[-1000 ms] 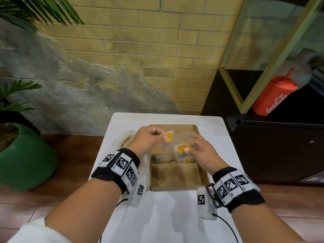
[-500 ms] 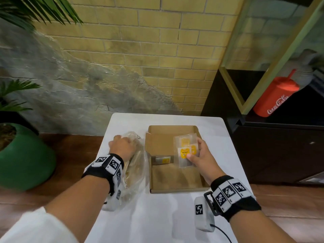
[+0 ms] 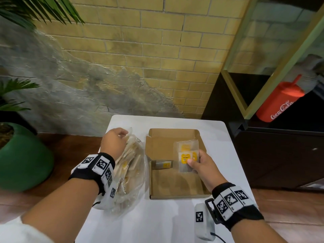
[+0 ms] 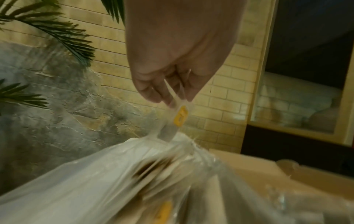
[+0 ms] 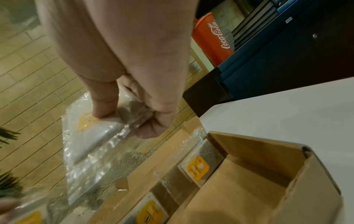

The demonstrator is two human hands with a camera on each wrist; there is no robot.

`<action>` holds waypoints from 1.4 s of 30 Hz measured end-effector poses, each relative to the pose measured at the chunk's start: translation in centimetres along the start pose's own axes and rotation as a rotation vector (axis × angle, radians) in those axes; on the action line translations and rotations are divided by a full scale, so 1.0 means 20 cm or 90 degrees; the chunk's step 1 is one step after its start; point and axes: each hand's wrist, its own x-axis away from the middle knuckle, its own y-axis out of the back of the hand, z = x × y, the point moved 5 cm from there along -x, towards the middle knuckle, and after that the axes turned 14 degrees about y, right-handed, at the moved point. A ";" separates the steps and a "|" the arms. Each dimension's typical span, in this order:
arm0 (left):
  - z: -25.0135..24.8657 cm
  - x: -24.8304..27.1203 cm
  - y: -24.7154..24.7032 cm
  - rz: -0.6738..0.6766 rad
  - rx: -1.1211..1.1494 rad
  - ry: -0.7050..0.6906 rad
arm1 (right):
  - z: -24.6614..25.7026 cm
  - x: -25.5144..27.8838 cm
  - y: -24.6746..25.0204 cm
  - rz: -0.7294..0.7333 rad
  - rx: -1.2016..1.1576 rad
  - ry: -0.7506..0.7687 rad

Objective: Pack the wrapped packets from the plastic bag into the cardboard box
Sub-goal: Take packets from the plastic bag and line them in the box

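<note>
Surface: a white table (image 3: 157,223) against a yellow brick wall (image 3: 157,41) with a grey patch of bare plaster; wooden floor on both sides.
Right hand: the right hand (image 3: 201,164) is over the right half of the cardboard box (image 3: 175,183), thumb on top and fingers curled beneath, pinching a wrapped packet with a yellow label (image 3: 186,159); in the right wrist view the clear wrapper crumples under the curled fingers (image 5: 153,128).
Cardboard box: open, shallow, lying flat at the middle of the table, just right of the plastic bag (image 3: 129,172).
Packets in the box: one on edge against the left wall (image 3: 162,164); one flat near the far right corner (image 3: 186,146), partly under the packet in the hand.
Plastic bag: clear, on its side at the table's left edge, stuffed with more packets.
Left hand: the left hand (image 3: 113,143) is at the far end of the bag, its fingertips (image 4: 162,97) pinching a packet with a yellow label (image 4: 175,121) that sticks up out of the bag's mouth.
Left background: a green plant pot (image 3: 22,155) on the floor, palm fronds above.
Right background: a dark cabinet (image 3: 280,155) with a red Coca-Cola cup (image 3: 280,102) on it.
</note>
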 end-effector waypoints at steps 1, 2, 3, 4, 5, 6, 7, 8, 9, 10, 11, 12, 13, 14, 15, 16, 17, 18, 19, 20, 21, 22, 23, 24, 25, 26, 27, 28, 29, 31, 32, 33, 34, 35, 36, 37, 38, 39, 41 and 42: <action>-0.03 0.01 0.01 0.005 0.056 -0.005 | 0.00 0.00 -0.01 0.000 -0.013 0.002; -0.06 0.03 0.01 0.016 0.101 -0.013 | 0.00 0.00 -0.01 -0.001 -0.024 0.003; -0.10 0.06 0.00 0.039 0.143 -0.021 | 0.00 0.00 -0.01 -0.002 -0.031 0.003; -0.14 0.09 -0.01 0.074 0.189 -0.029 | 0.00 0.00 -0.02 -0.002 -0.030 -0.002; -0.18 0.13 -0.04 0.115 0.234 -0.036 | 0.00 0.00 -0.02 0.002 -0.030 -0.003; -0.21 0.17 -0.06 0.147 0.257 -0.046 | -0.01 0.00 -0.03 0.003 -0.029 -0.011; -0.24 0.21 -0.08 0.171 0.263 -0.054 | -0.02 0.00 -0.03 0.005 -0.032 -0.009; -0.26 0.25 -0.11 0.194 0.259 -0.056 | -0.03 0.00 -0.03 0.002 -0.036 -0.009; -0.28 0.29 -0.15 0.222 0.261 -0.055 | -0.04 0.00 -0.04 -0.003 -0.041 -0.006; -0.29 0.33 -0.19 0.257 0.264 -0.050 | -0.04 0.00 -0.04 -0.012 -0.044 -0.005; -0.30 0.36 -0.24 0.295 0.270 -0.040 | -0.04 -0.01 -0.05 -0.019 -0.048 -0.001; -0.30 0.40 -0.28 0.336 0.281 -0.021 | -0.05 -0.01 -0.05 -0.028 -0.050 -0.002; -0.30 0.44 -0.32 0.379 0.302 0.004 | -0.08 -0.02 -0.05 -0.040 -0.050 -0.001; -0.30 0.48 -0.36 0.418 0.327 0.025 | -0.09 -0.02 -0.05 -0.052 -0.049 -0.006; -0.29 0.51 -0.40 0.444 0.345 0.037 | -0.10 -0.02 -0.05 -0.064 -0.051 -0.010; -0.28 0.53 -0.42 0.453 0.342 0.038 | -0.11 -0.02 -0.05 -0.072 -0.051 -0.013; -0.26 0.54 -0.45 0.453 0.326 0.036 | -0.12 -0.01 -0.06 -0.072 -0.051 -0.016; -0.24 0.55 -0.47 0.446 0.311 0.037 | -0.13 0.00 -0.07 -0.067 -0.045 -0.020; -0.21 0.55 -0.48 0.437 0.301 0.047 | -0.14 0.00 -0.07 -0.057 -0.042 -0.019; -0.18 0.54 -0.50 0.432 0.298 0.063 | -0.15 0.02 -0.08 -0.045 -0.031 -0.024; -0.15 0.55 -0.52 0.434 0.303 0.080 | -0.17 0.03 -0.08 -0.040 -0.018 -0.032; -0.12 0.56 -0.53 0.443 0.307 0.095 | -0.20 0.04 -0.09 -0.032 -0.001 -0.045; -0.09 0.57 -0.55 0.453 0.307 0.110 | -0.23 0.06 -0.09 -0.023 0.013 -0.057; -0.06 0.58 -0.57 0.462 0.302 0.123 | -0.26 0.07 -0.10 -0.006 0.027 -0.064; -0.03 0.59 -0.59 0.467 0.293 0.133 | -0.28 0.09 -0.10 0.012 0.042 -0.065; 0.00 0.60 -0.61 0.468 0.280 0.141 | -0.30 0.10 -0.10 0.031 0.058 -0.061; 0.03 0.60 -0.63 0.470 0.263 0.146 | -0.32 0.11 -0.11 0.046 0.076 -0.052; 0.06 0.60 -0.65 0.471 0.246 0.150 | -0.33 0.11 -0.11 0.059 0.097 -0.049; 0.08 0.59 -0.66 0.472 0.227 0.154 | -0.34 0.12 -0.11 0.069 0.114 -0.048; 0.10 0.59 -0.68 0.458 0.182 0.156 | -0.36 0.12 -0.11 0.079 0.136 -0.052; 0.11 0.58 -0.68 0.447 0.159 0.152 | -0.37 0.12 -0.11 0.079 0.142 -0.057; 0.11 0.58 -0.69 0.431 0.136 0.146 | -0.38 0.12 -0.10 0.072 0.145 -0.061; 0.11 0.57 -0.68 0.417 0.112 0.138 | -0.38 0.11 -0.10 0.070 0.155 -0.065; 0.11 0.56 -0.68 0.407 0.083 0.131 | -0.38 0.11 -0.10 0.069 0.172 -0.066; 0.12 0.55 -0.69 0.401 0.052 0.122 | -0.38 0.11 -0.09 0.073 0.202 -0.069; 0.12 0.55 -0.69 0.398 0.021 0.113 | -0.38 0.10 -0.09 0.077 0.237 -0.068; 0.12 0.54 -0.70 0.395 -0.006 0.105 | -0.38 0.10 -0.08 0.081 0.274 -0.070; 0.12 0.54 -0.70 0.386 -0.021 0.102 | -0.37 0.09 -0.07 0.078 0.307 -0.066; 0.12 0.52 -0.70 0.356 -0.032 0.095 | -0.35 0.08 -0.04 0.052 0.333 -0.059; 0.12 0.51 -0.69 0.343 -0.030 0.089 | -0.34 0.07 -0.02 0.036 0.327 -0.056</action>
